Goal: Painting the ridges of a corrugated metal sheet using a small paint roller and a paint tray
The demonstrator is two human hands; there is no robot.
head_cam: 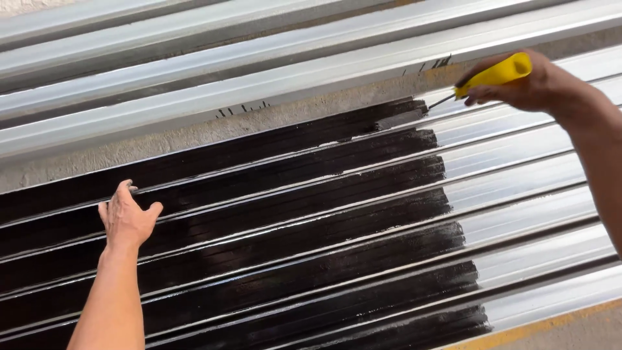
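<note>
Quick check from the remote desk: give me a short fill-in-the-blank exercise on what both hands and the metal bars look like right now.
1. The right hand grips a tool with a ____ handle.
2. The left hand rests on bars painted ____.
3. The bars' unpainted ends lie toward the ____ hand's side.

Missing words: yellow; black; right

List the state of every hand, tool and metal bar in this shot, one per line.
Left hand: open, fingers resting on the wet black-painted bars.
Right hand: closed around the yellow handle.
Yellow-handled paint tool: held, head at the paint's edge on the top bar.
Row of long metal bars: left part glossy black, right part bare.
Unpainted grey metal bars behind: bare, untouched.
</note>
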